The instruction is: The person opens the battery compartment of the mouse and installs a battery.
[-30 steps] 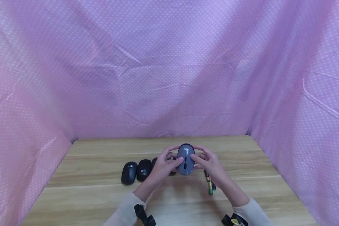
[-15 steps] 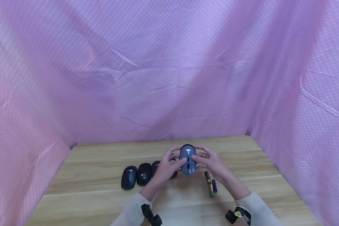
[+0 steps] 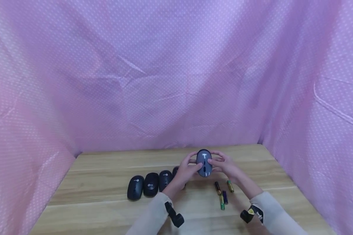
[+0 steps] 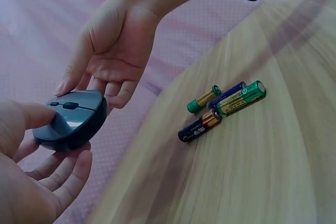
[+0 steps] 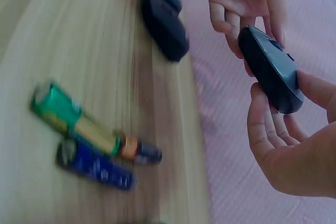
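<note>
A dark grey computer mouse (image 3: 204, 163) is held up above the table between both hands, buttons toward the wearer. My left hand (image 3: 186, 170) grips one side, its thumb on top near the buttons and the other fingers underneath. From the opposite side my right hand (image 3: 228, 167) grips it too, thumb on the top shell. In the left wrist view the mouse (image 4: 73, 121) shows its scroll wheel and glossy buttons. The right wrist view shows its dark side edge; the underside is hidden.
Black mice (image 3: 135, 187) stand in a row left of the hands, the last partly behind the left hand. Several loose batteries, including a green one (image 3: 222, 202) and a purple-blue one (image 3: 225, 197), lie below the right hand. Pink dotted cloth (image 3: 176, 81) hangs behind the wooden table (image 3: 85, 209).
Both hands have shifted right in the head view, carrying the mouse along. More of the black mice and another battery have come into sight. The grip looks the same.
</note>
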### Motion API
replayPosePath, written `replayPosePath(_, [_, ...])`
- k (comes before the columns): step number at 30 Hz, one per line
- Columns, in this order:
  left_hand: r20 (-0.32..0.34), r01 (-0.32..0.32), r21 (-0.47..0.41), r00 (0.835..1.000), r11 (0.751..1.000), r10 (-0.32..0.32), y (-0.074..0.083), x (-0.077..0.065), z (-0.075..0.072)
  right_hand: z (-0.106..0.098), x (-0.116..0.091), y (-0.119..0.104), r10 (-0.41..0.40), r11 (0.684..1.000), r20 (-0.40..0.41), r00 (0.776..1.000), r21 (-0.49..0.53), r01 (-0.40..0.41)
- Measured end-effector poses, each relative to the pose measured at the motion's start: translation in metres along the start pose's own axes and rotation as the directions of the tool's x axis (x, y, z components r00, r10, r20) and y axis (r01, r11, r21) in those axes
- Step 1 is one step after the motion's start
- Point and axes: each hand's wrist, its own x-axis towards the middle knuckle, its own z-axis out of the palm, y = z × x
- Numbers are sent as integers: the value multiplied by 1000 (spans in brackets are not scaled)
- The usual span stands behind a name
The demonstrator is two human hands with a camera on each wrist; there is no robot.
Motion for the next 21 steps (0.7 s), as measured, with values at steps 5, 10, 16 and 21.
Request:
replayPosePath(5, [27, 24, 29, 999, 999, -25, -8, 14, 12, -16, 7, 10, 23, 999, -20, 1000, -23, -23])
replayPosePath(10, [39, 23, 54, 999, 998, -25, -15, 24, 23, -28, 12, 19, 39, 998, -48, 998, -38, -41])
replayPosePath(16, [30, 30, 77, 999, 997, -32, -21, 31, 30, -41, 17, 29, 53, 999, -32, 998, 8, -52])
replayPosePath(21, [43, 33, 68, 998, 997, -36, -22, 34, 33, -48, 19, 34, 51, 997, -18, 999, 64, -50])
